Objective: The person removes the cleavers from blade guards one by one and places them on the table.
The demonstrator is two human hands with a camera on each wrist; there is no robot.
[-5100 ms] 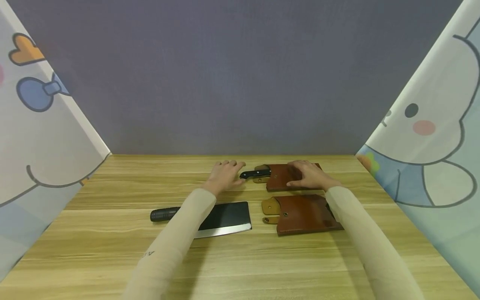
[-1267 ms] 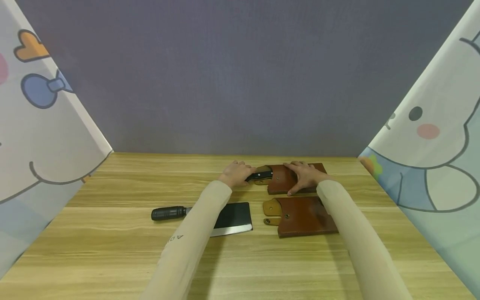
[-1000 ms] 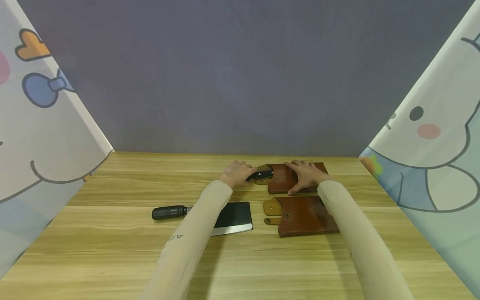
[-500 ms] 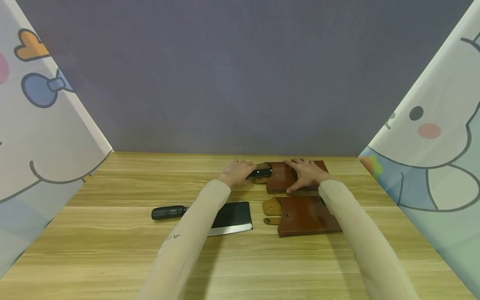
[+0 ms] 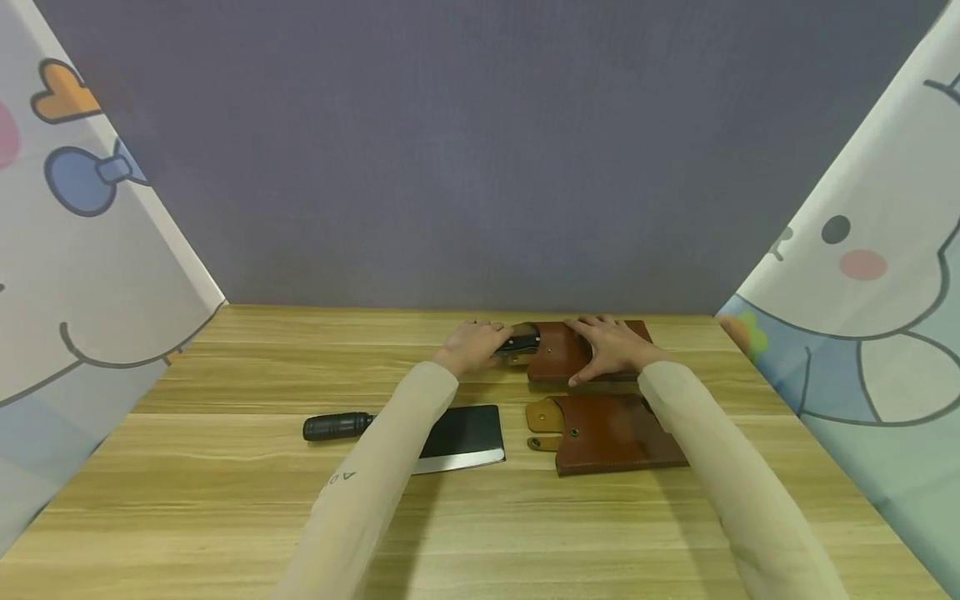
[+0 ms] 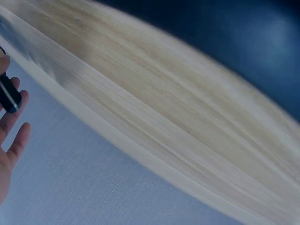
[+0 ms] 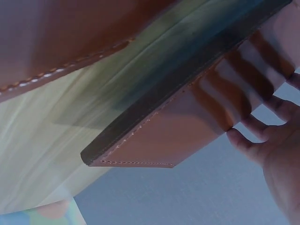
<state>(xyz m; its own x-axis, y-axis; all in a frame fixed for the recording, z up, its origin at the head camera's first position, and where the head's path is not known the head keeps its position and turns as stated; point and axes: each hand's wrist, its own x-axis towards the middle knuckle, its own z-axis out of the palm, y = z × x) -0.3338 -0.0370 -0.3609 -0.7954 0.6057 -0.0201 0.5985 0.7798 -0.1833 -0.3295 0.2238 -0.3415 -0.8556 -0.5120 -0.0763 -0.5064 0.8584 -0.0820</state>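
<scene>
My left hand (image 5: 472,346) grips the black riveted handle (image 5: 522,342) of a knife. In the left wrist view that handle's dark end (image 6: 8,96) lies among the fingers at the left edge. The knife's blade is hidden inside a brown leather sheath (image 5: 551,358) with tan straps at its mouth. From above, my right hand (image 5: 611,343) holds this sheath across its width, thumb at the near edge. The right wrist view has the fingertips (image 7: 236,138) along the far edge of the sheath (image 7: 154,140), whose near side stands over a shadow on the table.
A second brown leather sheath (image 5: 607,433) lies just nearer, partly under the right sleeve. To its left a cleaver (image 5: 468,429) with a black handle (image 5: 337,426) lies below the left forearm. A grey panel (image 5: 465,167) stands along the back of the wooden table (image 5: 480,533).
Since the earliest frame, my left hand has moved right and taken hold of the knife handle, and my right hand has gripped the sheath. Lately both have shifted slightly left with it.
</scene>
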